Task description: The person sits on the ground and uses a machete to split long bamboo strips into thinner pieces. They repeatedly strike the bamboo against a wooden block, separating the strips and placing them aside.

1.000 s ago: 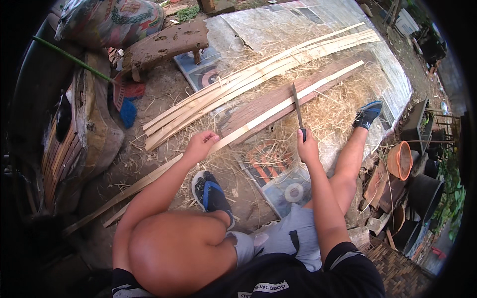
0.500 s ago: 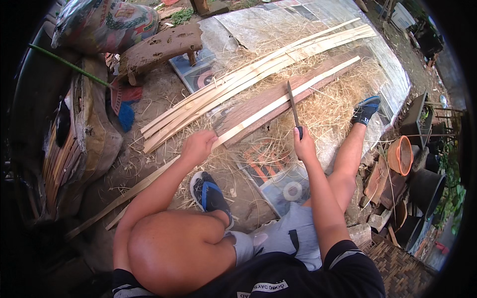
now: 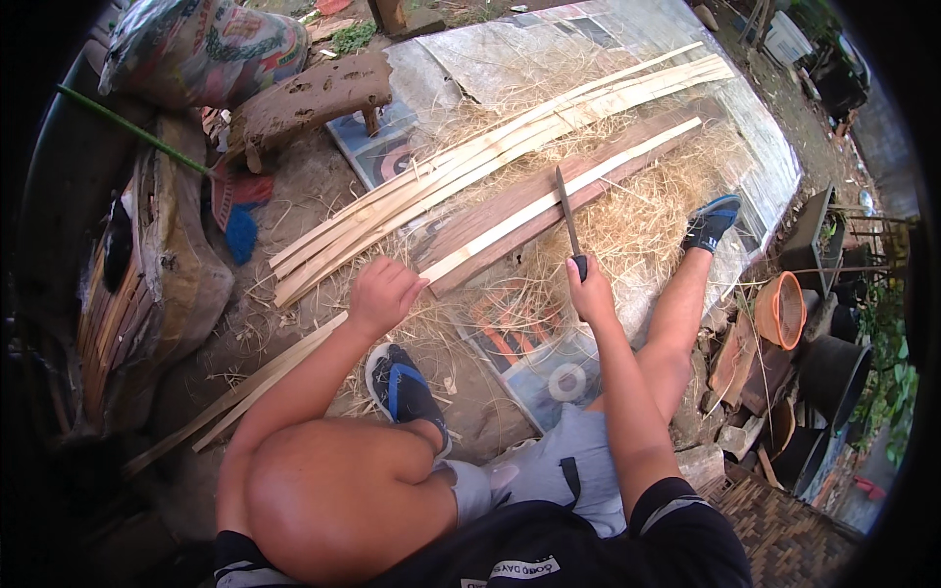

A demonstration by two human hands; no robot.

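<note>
I sit on the ground with a long pale bamboo strip (image 3: 549,201) lying across a brown wooden plank (image 3: 510,230) in front of me. My left hand (image 3: 382,294) grips the strip near its middle. My right hand (image 3: 591,292) holds a long knife (image 3: 566,211) by its dark handle, blade pointing away and resting against the strip. A pile of several similar split strips (image 3: 461,162) lies just beyond the plank.
Dry shavings (image 3: 627,220) cover the ground and printed sheets. My sandalled feet (image 3: 402,387) (image 3: 711,220) flank the work. A wooden stool (image 3: 314,93) and sacks (image 3: 196,49) stand at back left, pots and an orange basket (image 3: 782,309) at right.
The view has shifted slightly. My right hand has drawn the knife a little back toward me along the strip; my left hand keeps its grip.
</note>
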